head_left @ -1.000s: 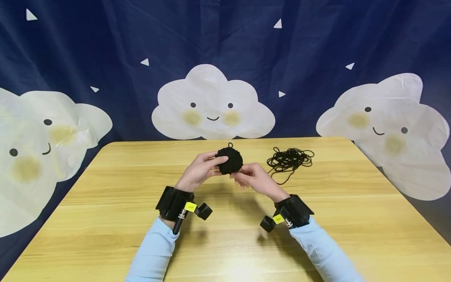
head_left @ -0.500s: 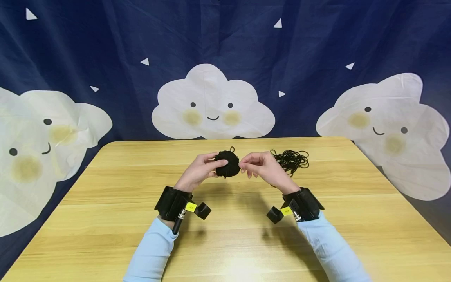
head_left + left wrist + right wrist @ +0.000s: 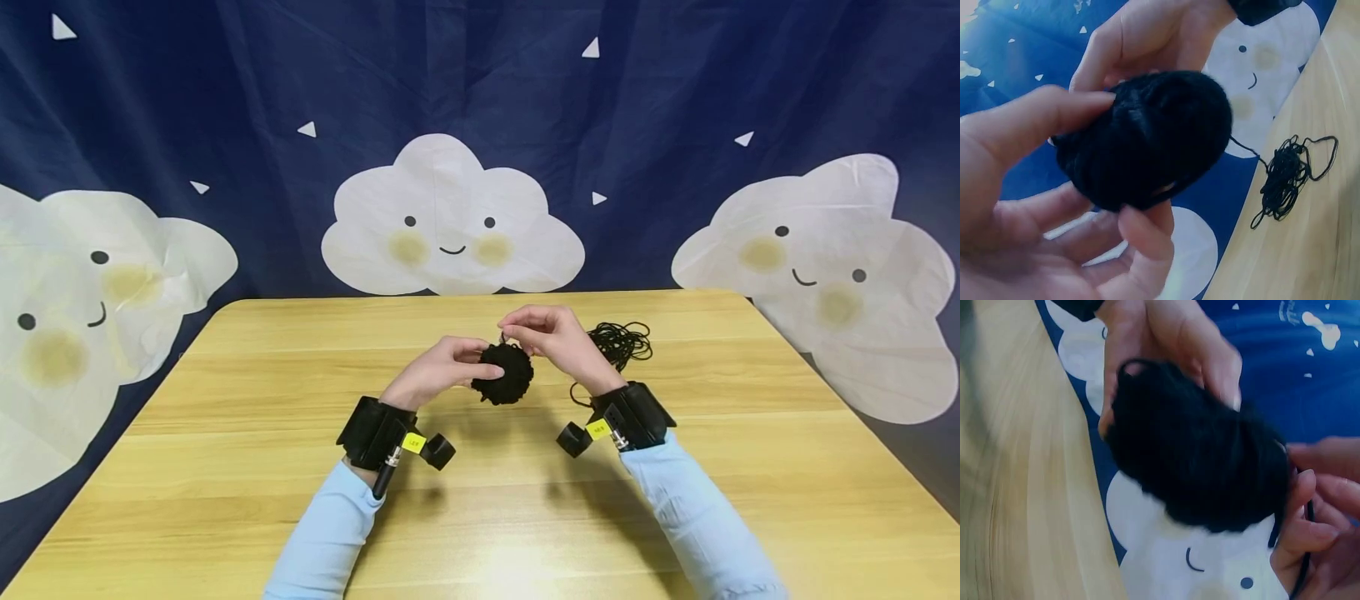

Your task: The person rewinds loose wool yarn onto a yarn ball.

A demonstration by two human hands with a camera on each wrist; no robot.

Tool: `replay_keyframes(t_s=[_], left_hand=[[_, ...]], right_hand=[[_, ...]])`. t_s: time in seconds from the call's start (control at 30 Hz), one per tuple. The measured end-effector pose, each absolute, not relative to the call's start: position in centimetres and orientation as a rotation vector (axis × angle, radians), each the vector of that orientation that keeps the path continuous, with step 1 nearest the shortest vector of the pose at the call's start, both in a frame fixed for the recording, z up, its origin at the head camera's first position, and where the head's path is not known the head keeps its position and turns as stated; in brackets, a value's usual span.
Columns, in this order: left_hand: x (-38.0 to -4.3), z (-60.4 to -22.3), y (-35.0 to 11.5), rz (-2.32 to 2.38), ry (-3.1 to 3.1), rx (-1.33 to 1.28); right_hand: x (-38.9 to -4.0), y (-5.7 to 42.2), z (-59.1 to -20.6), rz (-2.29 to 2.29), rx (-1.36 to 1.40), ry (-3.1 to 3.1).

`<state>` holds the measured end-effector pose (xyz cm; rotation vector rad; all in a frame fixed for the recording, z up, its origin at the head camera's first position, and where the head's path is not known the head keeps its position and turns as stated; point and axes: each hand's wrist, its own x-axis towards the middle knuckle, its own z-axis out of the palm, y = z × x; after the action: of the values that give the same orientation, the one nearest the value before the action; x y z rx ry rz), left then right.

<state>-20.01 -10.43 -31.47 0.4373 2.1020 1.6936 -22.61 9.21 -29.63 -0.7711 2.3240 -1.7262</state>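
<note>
My left hand (image 3: 435, 371) grips a ball of black yarn (image 3: 510, 377) over the middle of the table, thumb across its near face. In the left wrist view the yarn ball (image 3: 1154, 147) sits between the thumb and curled fingers, the other hand (image 3: 1147, 37) behind it. My right hand (image 3: 558, 340) is at the ball's far top side, thumb and forefinger pinching the yarn strand there. In the right wrist view those fingers (image 3: 1329, 506) hold a strand close against the ball's edge, and a small loop sticks out at its opposite end.
Loose black yarn (image 3: 624, 342) lies tangled on the wooden table (image 3: 480, 517), behind my right wrist. In the left wrist view a strand runs from this pile (image 3: 1285, 178) to the ball. A dark blue curtain (image 3: 637, 100) with white clouds hangs behind the table.
My right hand moved away to the right of the ball, then up to its far top side. The ball shifted right and slightly nearer in my left hand. The loose pile shifted slightly left.
</note>
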Motion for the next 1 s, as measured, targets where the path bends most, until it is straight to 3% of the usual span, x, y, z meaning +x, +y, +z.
replay_keyframes(t_s=[0.5,1.0], left_hand=[[-20.0,-31.2,-10.4,2.089,1.784,0.363],[-20.3,-31.1,-10.2,2.339,1.867,0.148]], right_hand=[[-23.3,9.1,-33.2,-1.777,-0.716,2.281],[-21.1,7.8,-32.8,-1.571,-0.892,2.404]])
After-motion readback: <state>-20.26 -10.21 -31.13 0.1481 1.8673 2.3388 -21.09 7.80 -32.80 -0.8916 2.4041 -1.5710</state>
